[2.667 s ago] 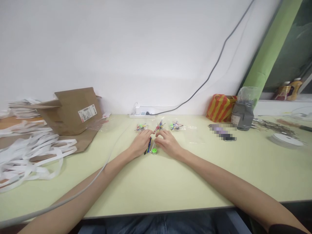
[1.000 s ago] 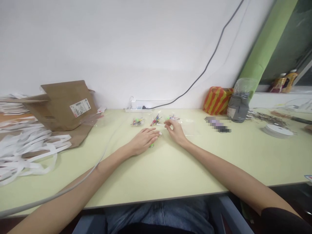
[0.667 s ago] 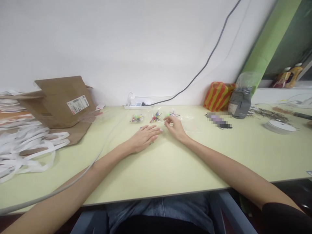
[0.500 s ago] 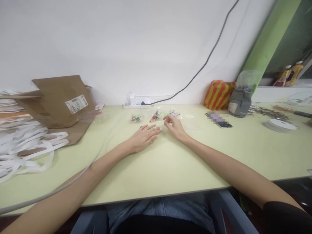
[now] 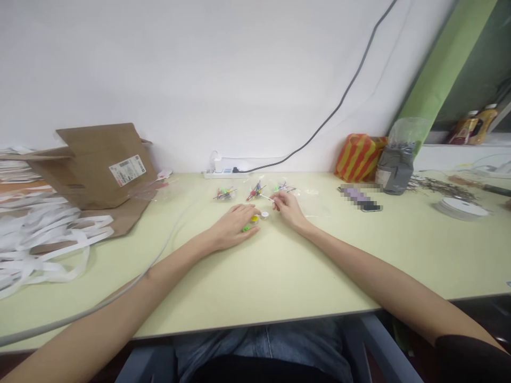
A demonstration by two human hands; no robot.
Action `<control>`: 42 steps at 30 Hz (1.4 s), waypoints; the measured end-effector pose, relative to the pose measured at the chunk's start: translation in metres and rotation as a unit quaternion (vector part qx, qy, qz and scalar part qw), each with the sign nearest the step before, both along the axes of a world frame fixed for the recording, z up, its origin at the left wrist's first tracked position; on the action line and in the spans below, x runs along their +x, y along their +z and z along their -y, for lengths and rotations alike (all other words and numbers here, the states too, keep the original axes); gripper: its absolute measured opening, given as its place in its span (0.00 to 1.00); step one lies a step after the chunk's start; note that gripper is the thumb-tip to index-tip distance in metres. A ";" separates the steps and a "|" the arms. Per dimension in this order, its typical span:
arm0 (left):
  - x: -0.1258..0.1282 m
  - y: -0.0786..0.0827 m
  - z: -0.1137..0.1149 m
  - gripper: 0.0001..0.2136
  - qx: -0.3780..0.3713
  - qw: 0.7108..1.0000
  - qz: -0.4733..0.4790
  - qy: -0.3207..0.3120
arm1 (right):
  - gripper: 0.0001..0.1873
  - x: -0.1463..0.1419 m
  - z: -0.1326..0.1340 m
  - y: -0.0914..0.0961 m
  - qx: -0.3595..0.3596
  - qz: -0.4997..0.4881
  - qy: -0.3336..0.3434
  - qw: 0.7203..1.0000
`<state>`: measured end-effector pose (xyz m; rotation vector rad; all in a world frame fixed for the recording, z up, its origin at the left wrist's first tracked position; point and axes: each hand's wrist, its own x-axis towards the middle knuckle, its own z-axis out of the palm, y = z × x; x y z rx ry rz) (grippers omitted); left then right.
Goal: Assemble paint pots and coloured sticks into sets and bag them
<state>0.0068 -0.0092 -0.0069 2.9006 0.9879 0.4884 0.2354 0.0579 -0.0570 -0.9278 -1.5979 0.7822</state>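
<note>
My left hand rests on the pale green table with its fingers curled over small coloured parts, a yellow and green piece at its fingertips. A small white round piece lies just right of them. My right hand pinches a thin white stick that points up and left. Three clear bags of small coloured parts lie just beyond both hands.
A brown cardboard box and white paper strips lie at the left. A power strip with a dark cable sits by the wall. A striped bag, grey bag, phone and tape roll stand at the right.
My left hand went from lying flat to curled over the small parts, baring the yellow and white pieces. My right hand drew a thin white stick from beside the bags.
</note>
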 end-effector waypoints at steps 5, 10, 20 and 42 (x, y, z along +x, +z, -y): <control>-0.004 -0.001 -0.005 0.14 0.018 1.000 0.005 0.010 | 0.10 -0.001 0.002 0.002 0.004 0.024 0.001 1.000; -0.004 -0.003 -0.008 0.15 0.032 0.999 0.008 -0.006 | 0.10 -0.001 0.005 0.005 0.011 0.037 -0.001 0.999; -0.013 -0.008 -0.023 0.14 0.066 0.997 -0.003 0.043 | 0.09 -0.003 0.009 0.008 -0.007 0.031 0.023 0.999; -0.002 -0.006 -0.008 0.22 0.044 0.996 -0.072 -0.028 | 0.17 -0.005 0.020 0.016 -0.134 -0.078 0.108 0.982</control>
